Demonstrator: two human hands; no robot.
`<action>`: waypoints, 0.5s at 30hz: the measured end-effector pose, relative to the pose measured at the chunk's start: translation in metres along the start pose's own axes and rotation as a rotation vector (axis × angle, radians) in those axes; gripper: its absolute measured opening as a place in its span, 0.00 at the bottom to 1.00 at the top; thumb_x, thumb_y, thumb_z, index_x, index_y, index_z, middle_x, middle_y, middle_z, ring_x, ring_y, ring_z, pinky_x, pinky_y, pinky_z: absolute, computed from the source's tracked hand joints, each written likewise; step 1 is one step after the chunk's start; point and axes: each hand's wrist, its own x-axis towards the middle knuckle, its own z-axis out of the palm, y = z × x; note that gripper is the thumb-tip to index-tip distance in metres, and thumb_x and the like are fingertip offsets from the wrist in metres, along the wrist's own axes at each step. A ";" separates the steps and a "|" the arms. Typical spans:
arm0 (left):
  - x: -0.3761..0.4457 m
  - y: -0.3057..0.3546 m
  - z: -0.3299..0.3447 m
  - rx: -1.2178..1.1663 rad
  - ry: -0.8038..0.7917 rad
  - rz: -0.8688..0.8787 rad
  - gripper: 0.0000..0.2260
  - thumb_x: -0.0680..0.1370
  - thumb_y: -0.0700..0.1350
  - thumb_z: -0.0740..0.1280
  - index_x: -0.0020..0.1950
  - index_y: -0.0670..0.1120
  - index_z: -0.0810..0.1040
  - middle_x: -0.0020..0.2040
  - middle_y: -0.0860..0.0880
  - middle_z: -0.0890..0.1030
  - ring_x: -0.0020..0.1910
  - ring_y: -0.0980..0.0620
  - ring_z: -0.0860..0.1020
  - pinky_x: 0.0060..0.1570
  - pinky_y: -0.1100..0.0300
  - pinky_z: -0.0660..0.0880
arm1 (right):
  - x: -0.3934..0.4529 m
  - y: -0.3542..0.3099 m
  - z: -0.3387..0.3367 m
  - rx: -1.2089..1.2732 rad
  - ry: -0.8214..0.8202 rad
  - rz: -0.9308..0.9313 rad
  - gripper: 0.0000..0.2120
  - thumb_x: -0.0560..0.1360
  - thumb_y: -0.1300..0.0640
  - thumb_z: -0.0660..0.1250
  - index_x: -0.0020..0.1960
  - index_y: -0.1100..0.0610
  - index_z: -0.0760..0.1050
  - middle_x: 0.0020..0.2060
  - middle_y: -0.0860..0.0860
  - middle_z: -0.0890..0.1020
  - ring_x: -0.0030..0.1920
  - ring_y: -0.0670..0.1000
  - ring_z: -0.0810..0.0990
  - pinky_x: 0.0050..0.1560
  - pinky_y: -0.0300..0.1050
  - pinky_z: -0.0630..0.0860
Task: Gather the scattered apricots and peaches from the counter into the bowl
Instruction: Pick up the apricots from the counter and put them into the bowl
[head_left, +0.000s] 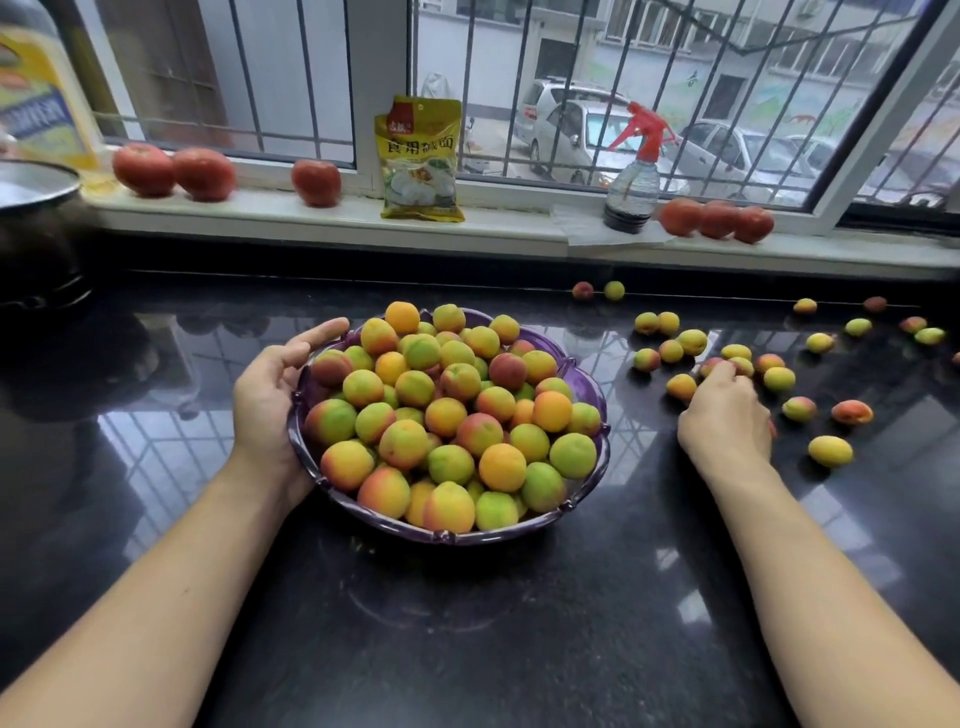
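Note:
A purple glass bowl (589, 387) stands mid-counter, heaped with yellow, green and red-blushed apricots and peaches (447, 415). My left hand (275, 395) rests against the bowl's left rim with its fingers extended along the edge. Several loose fruits lie scattered on the black counter to the right, among them a yellow one (830, 451) and a red one (852, 413). In the middle of that scatter, my right hand (727, 415) reaches palm down, fingers curled over a reddish apricot (712, 366). A sliver of red fruit shows under its palm edge.
More fruits lie far back near the sill (614, 290) and at the far right (930, 335). The windowsill carries tomatoes (202, 174), a yellow packet (421, 161) and a spray bottle (632, 182). A dark pot (36, 234) stands at the left.

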 end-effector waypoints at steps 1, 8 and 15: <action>0.000 0.000 0.000 -0.001 0.004 -0.002 0.22 0.85 0.46 0.53 0.73 0.39 0.76 0.59 0.40 0.86 0.55 0.43 0.87 0.50 0.50 0.85 | 0.000 0.001 0.000 0.014 0.009 -0.006 0.20 0.79 0.64 0.63 0.69 0.62 0.65 0.64 0.65 0.72 0.61 0.70 0.75 0.59 0.61 0.73; -0.002 0.002 0.001 0.017 0.001 -0.007 0.21 0.85 0.45 0.54 0.73 0.39 0.76 0.57 0.41 0.87 0.54 0.43 0.87 0.51 0.49 0.86 | -0.023 -0.006 -0.015 0.345 0.253 -0.118 0.14 0.78 0.59 0.70 0.59 0.62 0.71 0.54 0.63 0.80 0.54 0.65 0.79 0.47 0.49 0.69; -0.001 0.003 0.001 0.017 0.002 -0.016 0.21 0.84 0.45 0.54 0.73 0.39 0.76 0.57 0.40 0.87 0.52 0.43 0.87 0.50 0.50 0.85 | -0.040 -0.022 -0.035 0.813 0.199 -0.233 0.13 0.76 0.60 0.73 0.59 0.56 0.76 0.50 0.50 0.82 0.45 0.48 0.80 0.47 0.41 0.77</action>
